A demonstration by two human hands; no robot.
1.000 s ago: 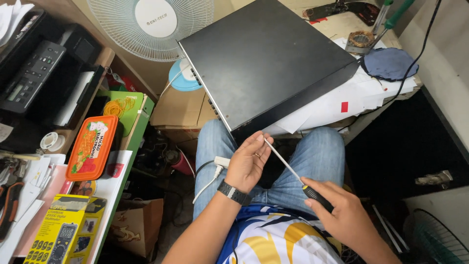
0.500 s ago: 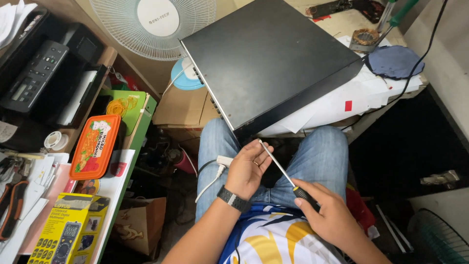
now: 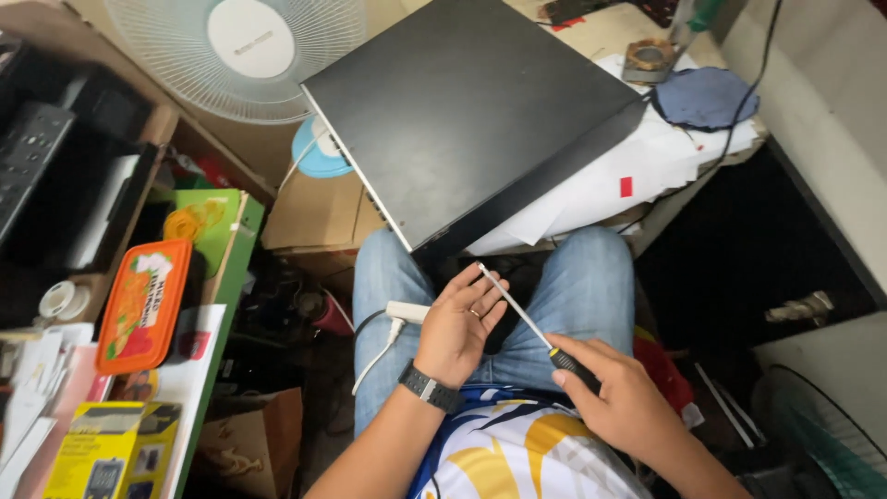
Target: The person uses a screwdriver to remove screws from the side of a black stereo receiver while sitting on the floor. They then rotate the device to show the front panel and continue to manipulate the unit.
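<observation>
Big black flat device case [image 3: 471, 111] fills the top of the view, sitting skewed on the desk [image 3: 591, 37] with its near corner jutting over the person's lap at about 6 o'clock of the case. That overhang looks deliberate: it puts the edge within reach of someone seated below it. White papers [image 3: 601, 185] are spread underneath it, likely as padding or just clutter.

At 10 o'clock from the case, a white fan [image 3: 240, 46] stands behind the desk. Off to 9 o'clock, an orange lidded box [image 3: 143, 305] lies on a green shelf.

Now down to the lap. The left hand [image 3: 457, 323], with a dark watch on the wrist, sits over the left thigh, palm up and fingers loosely curled, the fingertips touching the shaft near its tip; a white cable plug [image 3: 407, 312] lies just beside it at 9 o'clock. It reads as steadying the tool, not gripping.

The right hand [image 3: 619, 397] is clenched round the black and yellow handle of the screwdriver [image 3: 522, 314].

The screwdriver lies between the two hands above the knees. Its long axis runs diagonally, handle at 4 o'clock, thin metal tip pointing to 10 o'clock, towards the case's overhanging corner.
</observation>
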